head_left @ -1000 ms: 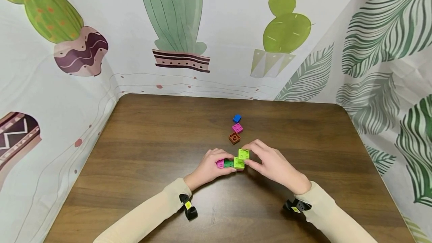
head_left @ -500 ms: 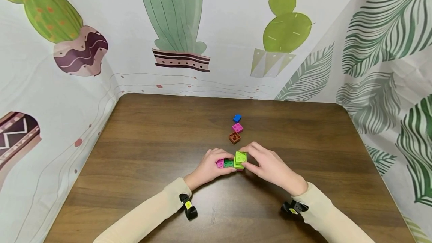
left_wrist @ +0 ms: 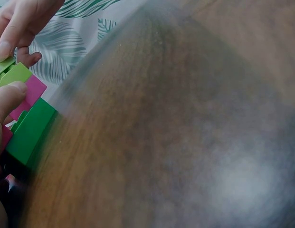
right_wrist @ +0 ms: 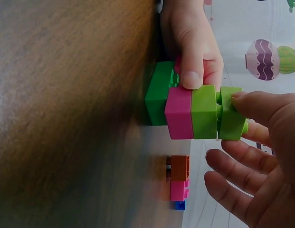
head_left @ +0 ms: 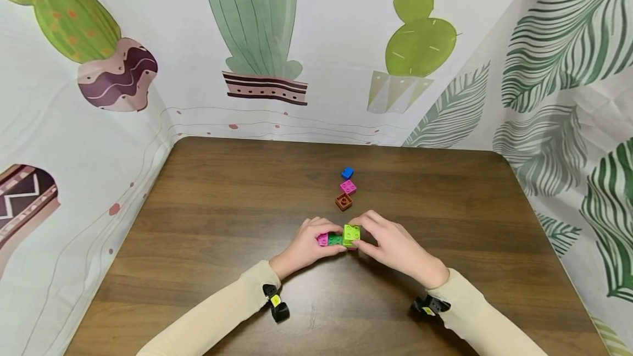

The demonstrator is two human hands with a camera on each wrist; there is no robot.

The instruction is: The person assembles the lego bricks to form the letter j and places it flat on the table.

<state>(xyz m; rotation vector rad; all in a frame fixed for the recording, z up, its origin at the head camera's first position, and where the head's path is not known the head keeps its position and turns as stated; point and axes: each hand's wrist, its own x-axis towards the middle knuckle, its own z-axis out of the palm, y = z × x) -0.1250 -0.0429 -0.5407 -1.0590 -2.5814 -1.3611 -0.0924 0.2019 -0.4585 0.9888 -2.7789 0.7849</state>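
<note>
While the left hand [head_left: 307, 245] gripped the block stack [right_wrist: 185, 111] near the table's [head_left: 207, 191] front centre, the right hand [head_left: 390, 246] pinched a lime brick [head_left: 351, 232] onto its top. Seating appeared nearly complete, with a thin gap showing. The next move would call for square downward pressure. Brown [head_left: 343, 201], pink [head_left: 348, 187] and blue [head_left: 348, 173] bricks lay just behind.

dark wooden table in a fabric-walled corner

the brown wood-grain tabletop [head_left: 222, 246] meets a white cloth backdrop printed with potted cacti [head_left: 257, 32]; a white leaf-patterned curtain [head_left: 568, 70] hangs along the right, evenly lit.
</note>
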